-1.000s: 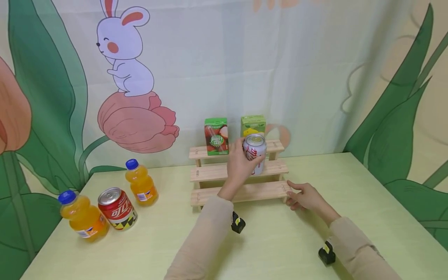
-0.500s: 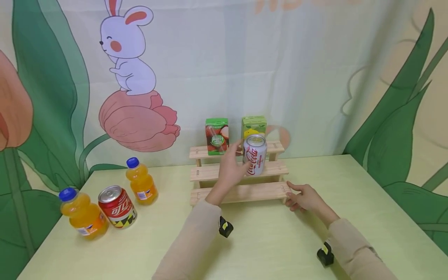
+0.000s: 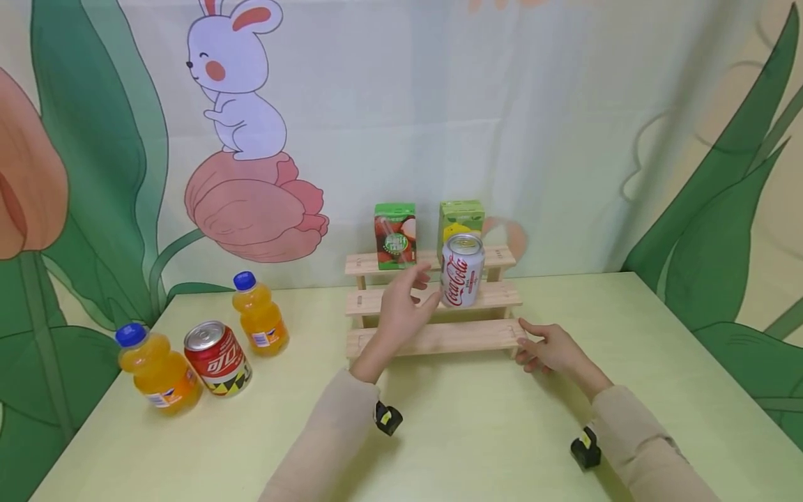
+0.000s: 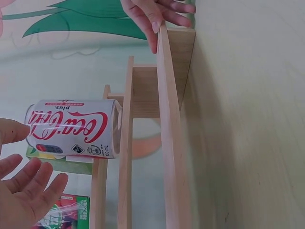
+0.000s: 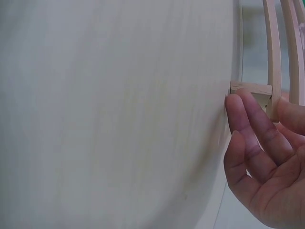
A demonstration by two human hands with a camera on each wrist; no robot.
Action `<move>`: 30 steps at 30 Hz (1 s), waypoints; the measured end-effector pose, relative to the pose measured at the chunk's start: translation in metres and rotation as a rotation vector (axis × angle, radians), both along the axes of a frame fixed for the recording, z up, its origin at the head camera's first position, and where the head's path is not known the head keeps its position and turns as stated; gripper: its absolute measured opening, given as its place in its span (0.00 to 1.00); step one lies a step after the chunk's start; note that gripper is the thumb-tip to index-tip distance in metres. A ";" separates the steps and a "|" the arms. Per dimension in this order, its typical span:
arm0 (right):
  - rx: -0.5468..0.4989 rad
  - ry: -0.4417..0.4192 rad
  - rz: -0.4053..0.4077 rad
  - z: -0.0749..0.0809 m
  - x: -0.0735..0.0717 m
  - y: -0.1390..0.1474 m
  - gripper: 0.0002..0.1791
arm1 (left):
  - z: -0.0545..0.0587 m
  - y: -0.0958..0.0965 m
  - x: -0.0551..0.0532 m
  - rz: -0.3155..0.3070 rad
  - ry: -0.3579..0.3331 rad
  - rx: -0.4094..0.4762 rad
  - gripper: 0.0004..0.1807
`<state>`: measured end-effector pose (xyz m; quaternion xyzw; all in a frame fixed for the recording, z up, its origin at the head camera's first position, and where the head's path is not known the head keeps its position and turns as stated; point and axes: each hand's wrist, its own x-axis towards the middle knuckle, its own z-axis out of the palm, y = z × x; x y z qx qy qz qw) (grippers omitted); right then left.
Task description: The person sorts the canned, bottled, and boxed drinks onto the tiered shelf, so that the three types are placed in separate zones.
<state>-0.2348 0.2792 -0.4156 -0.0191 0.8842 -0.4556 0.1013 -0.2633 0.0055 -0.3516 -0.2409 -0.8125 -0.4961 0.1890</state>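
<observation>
A white Coca-Cola can (image 3: 463, 270) stands upright on the middle step of a three-step wooden display rack (image 3: 433, 339), toward its right side. Just left of the can, my left hand (image 3: 403, 307) is held with fingers spread and nothing in it. The left wrist view shows a gap between those fingers and the can (image 4: 76, 128). My right hand (image 3: 548, 348) pinches the right end of the rack's lowest step, thumb on the step and fingers by its leg (image 5: 250, 88). Behind, on the top step, are a red-and-green juice box (image 3: 395, 237) and a light green juice box (image 3: 461, 213), partly hidden by the can.
On the table's left stand two orange drink bottles (image 3: 159, 373) with blue caps and a red soda can (image 3: 218, 359) between them. A printed curtain (image 3: 564, 139) hangs right behind the rack. Each wrist wears a small black camera (image 3: 387, 418).
My left hand has let go of the Coca-Cola can and drawn back to the left, leaving it on the middle step. My right hand has stayed at the rack's end.
</observation>
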 end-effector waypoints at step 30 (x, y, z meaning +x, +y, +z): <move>-0.007 0.030 -0.042 0.000 -0.005 0.001 0.29 | 0.006 -0.045 0.035 -0.033 0.079 -0.072 0.23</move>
